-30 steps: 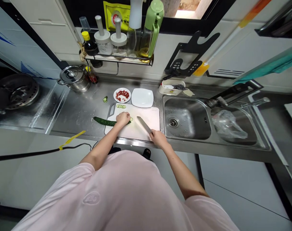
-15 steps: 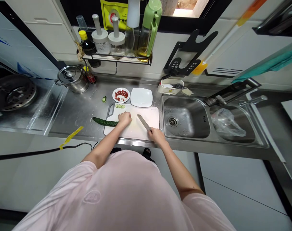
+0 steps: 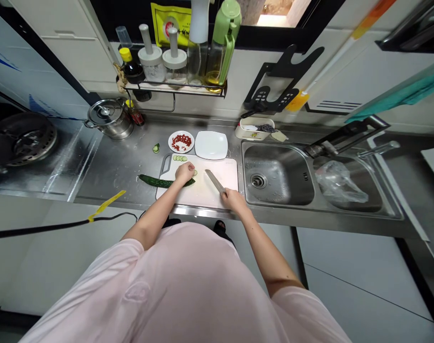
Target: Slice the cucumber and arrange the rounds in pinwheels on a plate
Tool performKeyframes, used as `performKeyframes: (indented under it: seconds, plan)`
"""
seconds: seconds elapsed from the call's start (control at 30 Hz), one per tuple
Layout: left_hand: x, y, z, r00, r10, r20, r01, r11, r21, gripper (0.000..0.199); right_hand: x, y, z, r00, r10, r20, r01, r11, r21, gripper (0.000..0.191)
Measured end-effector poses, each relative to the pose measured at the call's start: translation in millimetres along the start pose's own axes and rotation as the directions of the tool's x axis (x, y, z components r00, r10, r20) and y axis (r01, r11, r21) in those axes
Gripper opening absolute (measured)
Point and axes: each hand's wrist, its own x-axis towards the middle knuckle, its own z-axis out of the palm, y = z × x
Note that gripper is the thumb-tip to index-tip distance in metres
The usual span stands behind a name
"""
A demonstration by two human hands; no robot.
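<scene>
A white cutting board (image 3: 213, 195) lies on the steel counter. On its left part, a long green cucumber (image 3: 154, 181) reaches past the board's edge, partly hidden by my left wrist. My left hand (image 3: 184, 172) is closed above the cucumber, with a pale slice (image 3: 195, 173) at its fingertips. My right hand (image 3: 234, 200) grips the handle of a knife (image 3: 214, 180), its blade pointing up and left over the board. Several cucumber slices (image 3: 180, 158) sit in a row at the board's upper left.
Behind the board stand a plate of chopped red pieces (image 3: 181, 142) and a white plate (image 3: 211, 145). Cucumber ends (image 3: 156, 148) lie left of them. A lidded pot (image 3: 111, 119) is at the back left. The sink (image 3: 278, 174) is on the right, near a caddy (image 3: 255, 129).
My left hand has lifted and moved slightly up and left, uncovering the cucumber's right end and a slice at the fingertips. The knife in my right hand has barely moved.
</scene>
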Motion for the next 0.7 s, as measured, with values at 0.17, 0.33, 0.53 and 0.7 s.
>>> performKeyframes:
  seconds: [0.17,0.33,0.53,0.7]
  plan:
    - [20,-14,-2.8,0.984,-0.109,-0.143,0.089,0.987,-0.134,0.015,0,1,1,1.000,-0.003,-0.005,0.003,1.000,-0.005,0.037]
    - [35,-15,-5.9,0.961,-0.142,-0.237,0.108,0.983,-0.151,0.016,0,2,3,1.000,0.000,0.000,0.000,1.000,-0.010,0.037]
    - [43,-4,-13.0,0.951,-0.145,-0.273,0.136,0.989,-0.049,0.017,-1,0,1,1.000,0.010,-0.001,-0.010,1.000,-0.017,0.035]
    - [39,2,-16.7,0.947,-0.116,-0.299,0.141,0.988,0.063,0.021,-2,0,-3,1.000,0.007,0.012,-0.007,1.000,-0.013,0.036]
